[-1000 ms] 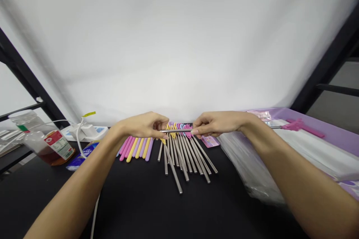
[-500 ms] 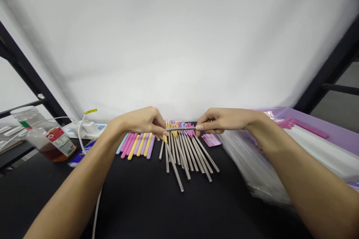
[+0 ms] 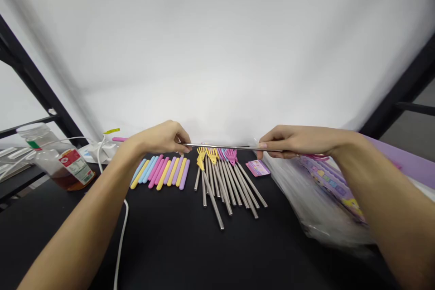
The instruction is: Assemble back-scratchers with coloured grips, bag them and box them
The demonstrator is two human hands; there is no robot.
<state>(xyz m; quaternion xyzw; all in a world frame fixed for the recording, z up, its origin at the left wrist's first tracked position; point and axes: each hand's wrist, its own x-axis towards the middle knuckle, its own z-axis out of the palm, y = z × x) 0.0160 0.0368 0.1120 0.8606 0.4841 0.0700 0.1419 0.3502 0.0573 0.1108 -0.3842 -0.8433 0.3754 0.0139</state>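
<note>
My left hand (image 3: 166, 139) is closed on a thin metal telescopic back scratcher (image 3: 224, 147), held level above the table. My right hand (image 3: 292, 141) pinches the same rod farther right. A pink stick end shows left of my left wrist, and a pink claw shape shows under my right wrist; both seem to belong to it. Beneath the rod lie several steel-rod back scratchers (image 3: 234, 190) with yellow and pink hand-shaped heads, fanned toward me. Left of them is a row of blue, pink, yellow and purple sticks (image 3: 166, 172), partly behind my left hand.
A pink and purple card (image 3: 258, 167) lies right of the rods. Clear plastic bags (image 3: 306, 208) and a purple bin (image 3: 411, 158) occupy the right side. To the left stand a bottle of brown liquid (image 3: 71, 167) and a white charger with a cable (image 3: 122, 235).
My hands have drawn apart, the left going left and the right going right. A longer stretch of the metal rod now shows between them.
</note>
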